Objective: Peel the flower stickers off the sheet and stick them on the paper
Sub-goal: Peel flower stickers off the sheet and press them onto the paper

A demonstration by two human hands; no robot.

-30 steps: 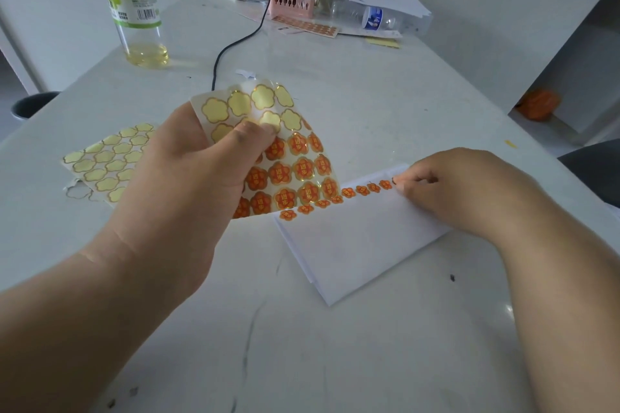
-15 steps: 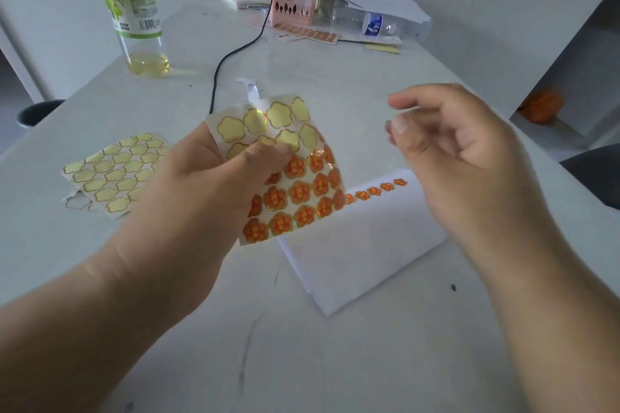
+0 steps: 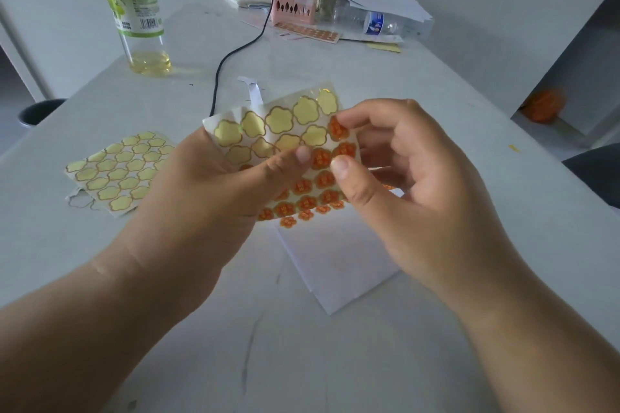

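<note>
Both your hands are up over the table with the sticker sheet between them. Your left hand grips it, thumb pressed on the front, while your right hand pinches its right edge, forefinger tip on an orange flower sticker near the top corner. Your white paper lies flat on the table right underneath, and a second, all-yellow sheet lies off to the left, near a bottle.

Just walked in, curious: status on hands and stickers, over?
Left hand holds sticker sheet aloft. Right hand pinches its right edge. Paper on table below, far edge behind the sheet.
</note>
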